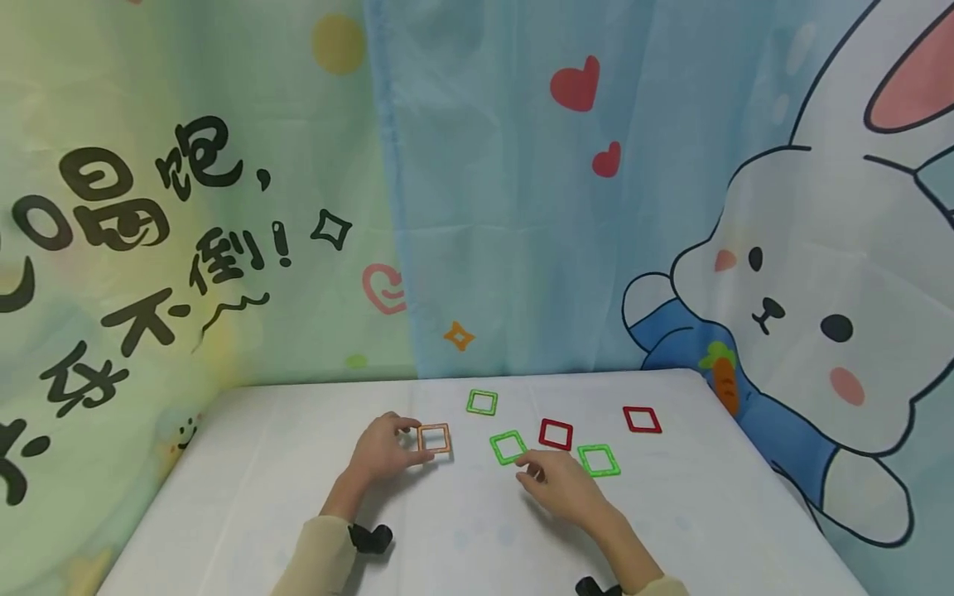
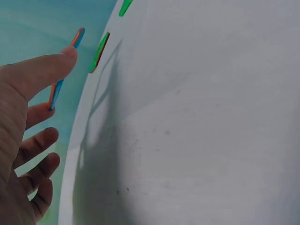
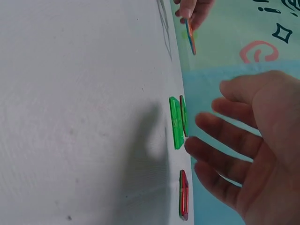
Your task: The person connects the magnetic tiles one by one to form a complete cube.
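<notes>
My left hand (image 1: 382, 451) pinches an orange square frame (image 1: 448, 438) between thumb and finger. In the left wrist view the frame (image 2: 55, 95) is edge-on, orange on one face and blue on the other, raised above the table; the other fingers are loosely bent. My right hand (image 1: 562, 488) hovers with relaxed, spread fingers and holds nothing. Its fingertips overlap the corner of a green square frame (image 1: 495, 451) in the head view. Just beyond that hand are a red square frame (image 1: 557, 423) and another green one (image 1: 614, 460).
A third green frame (image 1: 484, 392) lies near the back edge of the white table (image 1: 447, 538), and a second red frame (image 1: 638, 409) lies to the right. A printed curtain (image 1: 484, 207) with a rabbit hangs right behind the table.
</notes>
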Demonstrator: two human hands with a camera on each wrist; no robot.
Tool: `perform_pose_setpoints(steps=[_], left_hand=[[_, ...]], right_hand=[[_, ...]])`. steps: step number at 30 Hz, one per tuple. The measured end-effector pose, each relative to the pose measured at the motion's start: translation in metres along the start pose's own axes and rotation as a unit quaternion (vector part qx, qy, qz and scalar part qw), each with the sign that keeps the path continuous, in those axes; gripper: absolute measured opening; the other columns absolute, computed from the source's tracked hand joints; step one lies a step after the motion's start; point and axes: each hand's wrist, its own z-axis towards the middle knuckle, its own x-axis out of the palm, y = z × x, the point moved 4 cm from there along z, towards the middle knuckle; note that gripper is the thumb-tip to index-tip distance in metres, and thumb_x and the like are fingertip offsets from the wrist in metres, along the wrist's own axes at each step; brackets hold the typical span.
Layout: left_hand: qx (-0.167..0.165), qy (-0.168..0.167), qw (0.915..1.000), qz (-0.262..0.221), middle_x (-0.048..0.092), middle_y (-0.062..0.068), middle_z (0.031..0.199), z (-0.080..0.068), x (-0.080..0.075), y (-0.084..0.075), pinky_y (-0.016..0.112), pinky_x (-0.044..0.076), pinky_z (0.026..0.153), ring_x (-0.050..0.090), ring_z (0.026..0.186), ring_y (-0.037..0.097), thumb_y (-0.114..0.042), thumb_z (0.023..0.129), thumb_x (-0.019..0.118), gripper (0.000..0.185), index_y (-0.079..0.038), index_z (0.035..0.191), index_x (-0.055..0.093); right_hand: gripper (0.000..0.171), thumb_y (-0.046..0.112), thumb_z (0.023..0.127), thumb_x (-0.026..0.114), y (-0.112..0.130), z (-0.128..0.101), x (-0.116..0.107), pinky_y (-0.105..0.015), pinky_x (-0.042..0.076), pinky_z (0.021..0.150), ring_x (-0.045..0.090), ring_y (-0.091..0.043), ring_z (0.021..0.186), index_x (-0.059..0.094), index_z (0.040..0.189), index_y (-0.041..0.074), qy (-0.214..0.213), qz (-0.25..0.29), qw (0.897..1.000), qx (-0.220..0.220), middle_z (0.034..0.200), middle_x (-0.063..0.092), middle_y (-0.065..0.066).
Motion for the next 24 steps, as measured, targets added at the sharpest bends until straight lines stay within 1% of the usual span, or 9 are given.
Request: perform_pose_setpoints(steps=[5,8,12,15,20,24], left_hand=[[0.004,0.003,1.0000,0.006,0.062,0.001,0.093,-0.017,-0.001,-0.007,0.038,0.048,0.073,0.058,0.087,0.021,-0.047,0.068,0.085,0.050,-0.015,0.105,0.074],[0.007,0.001,0.9998,0.016,0.062,0.001,0.094,-0.026,-0.002,-0.012,0.039,0.048,0.075,0.059,0.089,0.022,-0.048,0.067,0.085,0.050,-0.015,0.104,0.074],[0.016,0.001,0.9998,0.014,0.063,0.003,0.096,-0.036,-0.001,-0.023,0.040,0.048,0.076,0.059,0.089,0.024,-0.048,0.066,0.086,0.051,-0.015,0.103,0.075],[0.019,0.010,0.9997,0.009,0.064,0.004,0.097,-0.042,0.001,-0.030,0.040,0.048,0.075,0.058,0.089,0.024,-0.048,0.065,0.086,0.052,-0.015,0.104,0.075],[0.019,0.018,0.9996,0.006,0.063,0.002,0.096,-0.049,0.006,-0.036,0.038,0.047,0.074,0.057,0.088,0.022,-0.050,0.065,0.086,0.052,-0.017,0.104,0.076],[0.018,0.020,0.9996,0.012,0.062,0.000,0.096,-0.053,0.012,-0.038,0.038,0.047,0.073,0.056,0.087,0.022,-0.051,0.064,0.085,0.052,-0.018,0.103,0.076]], right_hand=[[0.018,0.019,0.088,0.072,-0.010,0.002,0.000,-0.035,0.050,0.069,0.057,-0.012,0.076,0.071,0.103,0.011,-0.050,-0.013,0.998,0.047,0.089,0.065,0.005],[0.019,0.018,0.087,0.072,-0.017,0.005,0.001,-0.038,0.051,0.071,0.058,-0.015,0.079,0.070,0.104,0.009,-0.066,-0.009,0.995,0.070,0.095,0.066,0.000],[0.023,0.018,0.086,0.073,-0.022,0.007,0.003,-0.041,0.051,0.073,0.059,-0.017,0.081,0.070,0.106,0.007,-0.078,-0.006,0.993,0.083,0.101,0.066,-0.005],[0.029,0.018,0.084,0.075,-0.022,0.011,0.004,-0.043,0.052,0.076,0.060,-0.019,0.083,0.069,0.109,0.006,-0.078,-0.003,0.994,0.076,0.103,0.066,-0.006],[0.038,0.016,0.080,0.079,-0.019,0.021,0.005,-0.044,0.051,0.080,0.061,-0.023,0.089,0.067,0.115,0.005,-0.060,-0.001,0.996,0.061,0.106,0.066,-0.008],[0.042,0.015,0.078,0.081,-0.018,0.034,0.003,-0.046,0.050,0.081,0.062,-0.026,0.094,0.066,0.115,0.004,-0.050,-0.020,0.997,0.059,0.104,0.065,-0.010]])
